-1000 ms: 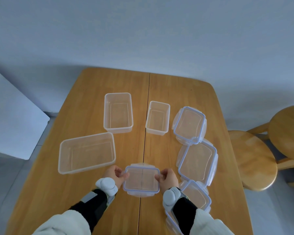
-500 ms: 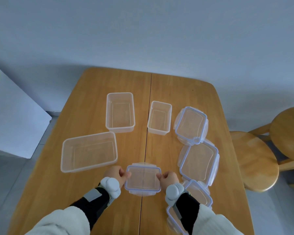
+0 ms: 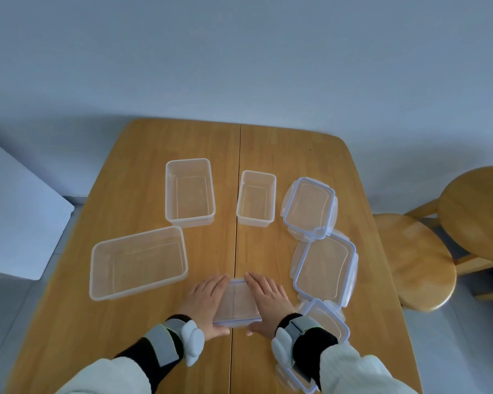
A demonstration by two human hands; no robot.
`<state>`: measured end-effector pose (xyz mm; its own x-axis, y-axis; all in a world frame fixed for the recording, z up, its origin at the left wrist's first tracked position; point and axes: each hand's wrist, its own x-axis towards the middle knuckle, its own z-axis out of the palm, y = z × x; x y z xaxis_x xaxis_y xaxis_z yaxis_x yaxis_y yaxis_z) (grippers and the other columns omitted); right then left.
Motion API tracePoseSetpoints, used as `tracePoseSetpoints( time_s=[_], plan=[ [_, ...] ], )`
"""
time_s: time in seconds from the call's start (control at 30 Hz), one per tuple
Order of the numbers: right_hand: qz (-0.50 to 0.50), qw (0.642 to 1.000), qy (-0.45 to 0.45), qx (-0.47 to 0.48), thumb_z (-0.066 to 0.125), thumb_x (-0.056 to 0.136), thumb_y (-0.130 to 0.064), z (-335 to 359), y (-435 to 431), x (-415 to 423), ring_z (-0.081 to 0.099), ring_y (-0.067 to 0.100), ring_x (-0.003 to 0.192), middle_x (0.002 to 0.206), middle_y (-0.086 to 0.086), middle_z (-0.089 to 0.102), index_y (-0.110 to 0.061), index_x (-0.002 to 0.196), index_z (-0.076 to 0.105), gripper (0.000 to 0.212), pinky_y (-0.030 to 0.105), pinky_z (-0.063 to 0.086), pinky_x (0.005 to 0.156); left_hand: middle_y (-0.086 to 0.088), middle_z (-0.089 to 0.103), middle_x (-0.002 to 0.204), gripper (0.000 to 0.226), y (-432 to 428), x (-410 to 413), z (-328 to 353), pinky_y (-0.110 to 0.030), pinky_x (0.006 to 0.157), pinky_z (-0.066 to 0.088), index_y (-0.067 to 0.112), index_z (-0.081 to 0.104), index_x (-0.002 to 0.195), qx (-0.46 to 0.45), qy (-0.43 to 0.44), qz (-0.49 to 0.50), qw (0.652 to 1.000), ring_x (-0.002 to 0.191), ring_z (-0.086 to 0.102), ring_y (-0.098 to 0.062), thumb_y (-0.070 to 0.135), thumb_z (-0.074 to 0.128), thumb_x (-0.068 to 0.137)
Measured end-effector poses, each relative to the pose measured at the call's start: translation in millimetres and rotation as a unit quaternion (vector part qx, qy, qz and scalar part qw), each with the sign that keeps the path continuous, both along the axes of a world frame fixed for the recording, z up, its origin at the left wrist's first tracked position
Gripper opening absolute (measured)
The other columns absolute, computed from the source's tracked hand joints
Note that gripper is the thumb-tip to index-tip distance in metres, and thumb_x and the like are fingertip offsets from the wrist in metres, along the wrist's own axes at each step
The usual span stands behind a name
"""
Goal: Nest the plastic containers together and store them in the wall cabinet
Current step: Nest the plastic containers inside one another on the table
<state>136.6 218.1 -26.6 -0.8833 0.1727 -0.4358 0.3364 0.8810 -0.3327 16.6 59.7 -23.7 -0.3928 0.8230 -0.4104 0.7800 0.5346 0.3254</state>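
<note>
A small clear container with a blue-rimmed lid (image 3: 236, 304) sits at the near middle of the wooden table (image 3: 296, 155). My left hand (image 3: 208, 302) presses its left side and my right hand (image 3: 268, 302) its right side, fingers stretched forward along it. Three open clear containers lie further out: a large one (image 3: 138, 261) at the left, a medium one (image 3: 190, 191) behind it and a small one (image 3: 256, 197) right of the centre seam.
Blue-rimmed lids lie along the right side of the table: one far (image 3: 309, 207), one in the middle (image 3: 325, 268), one near my right wrist (image 3: 325, 322). Two wooden stools (image 3: 416, 263) (image 3: 478, 211) stand at the right. A white block (image 3: 17, 211) stands at the left.
My hands went from pinching the lidded container's ends with curled fingers to lying flat along its two sides. The container stays in the same spot on the table.
</note>
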Motion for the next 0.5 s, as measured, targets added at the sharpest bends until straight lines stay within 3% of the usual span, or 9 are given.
tracePoseSetpoints(
  time_s=[0.07,0.1,0.17,0.23,0.3,0.37,0.43,0.5],
  plan=[
    [-0.01,0.999,0.037,0.006,0.075,0.064,-0.046,-4.2,-2.1,-1.3,0.026,0.022,0.135,0.148,-0.001,0.026,-0.016,0.149,0.017,0.107,0.039,0.028,0.114,0.0,0.04,0.143,0.108,1.4,-2.4,-2.8,-0.038,0.109,0.033,0.02,0.023,0.143,0.028,0.015,-0.014,0.999,0.133,0.042,-0.022,0.059,0.071,0.055],
    [-0.013,0.999,0.049,0.006,0.074,0.064,-0.044,-6.5,-3.2,-2.3,0.031,0.023,0.131,0.144,0.001,0.03,-0.015,0.146,0.022,0.101,0.037,0.031,0.112,0.003,0.054,0.128,0.106,2.2,-2.8,-5.5,-0.035,0.097,0.045,0.021,0.034,0.134,0.026,0.019,-0.019,0.999,0.117,0.057,-0.019,0.061,0.072,0.043],
    [-0.019,0.998,0.059,0.002,0.072,0.062,-0.041,-10.4,-4.6,-4.1,0.035,0.024,0.124,0.139,0.002,0.035,-0.013,0.142,0.027,0.095,0.033,0.033,0.11,0.009,0.063,0.107,0.104,3.7,-3.8,-9.8,-0.028,0.08,0.054,0.024,0.044,0.12,0.058,0.032,-0.007,0.998,0.094,0.067,-0.011,0.063,0.07,0.027],
    [-0.025,0.998,0.065,-0.007,0.072,0.059,-0.041,-14.7,-4.6,-4.3,0.037,0.024,0.12,0.135,0.002,0.037,-0.014,0.138,0.029,0.094,0.033,0.035,0.107,0.009,0.063,0.106,0.103,4.4,-4.3,-10.0,-0.028,0.079,0.054,0.024,0.044,0.119,0.067,0.022,-0.001,0.998,0.092,0.067,-0.011,0.061,0.07,0.026],
    [-0.032,0.997,0.071,-0.014,0.071,0.058,-0.042,-18.0,-4.8,-3.6,0.038,0.024,0.119,0.134,0.002,0.038,-0.016,0.136,0.028,0.093,0.033,0.036,0.106,0.004,0.058,0.12,0.1,3.6,-4.7,-11.5,-0.033,0.093,0.049,0.024,0.036,0.128,0.058,0.013,-0.004,0.998,0.11,0.06,-0.017,0.056,0.072,0.04],
    [-0.039,0.996,0.072,-0.017,0.069,0.06,-0.043,-17.8,-6.5,-1.9,0.038,0.023,0.12,0.135,0.001,0.037,-0.016,0.137,0.027,0.092,0.031,0.035,0.108,0.001,0.037,0.144,0.098,5.1,-4.2,-6.1,-0.035,0.113,0.027,0.024,0.021,0.142,0.029,-0.015,-0.014,0.999,0.138,0.033,-0.02,0.049,0.07,0.061],
    [-0.053,0.996,0.071,-0.027,0.067,0.064,-0.044,-15.6,-7.9,-0.2,0.036,0.022,0.123,0.138,0.0,0.034,-0.017,0.141,0.025,0.092,0.032,0.032,0.11,0.003,0.019,0.155,0.101,4.5,-5.2,-7.7,-0.031,0.118,0.008,0.021,0.011,0.148,0.025,-0.009,-0.017,0.999,0.147,0.007,-0.015,0.048,0.067,0.068],
    [-0.06,0.995,0.056,-0.048,0.069,0.066,-0.046,-11.7,-7.4,2.1,0.032,0.021,0.128,0.144,-0.002,0.028,-0.019,0.146,0.019,0.098,0.037,0.031,0.112,0.006,0.002,0.159,0.11,4.7,-6.1,-7.0,-0.03,0.115,-0.004,0.02,0.001,0.15,0.017,0.01,-0.029,0.999,0.147,-0.006,-0.013,0.054,0.067,0.068]
  ],
)
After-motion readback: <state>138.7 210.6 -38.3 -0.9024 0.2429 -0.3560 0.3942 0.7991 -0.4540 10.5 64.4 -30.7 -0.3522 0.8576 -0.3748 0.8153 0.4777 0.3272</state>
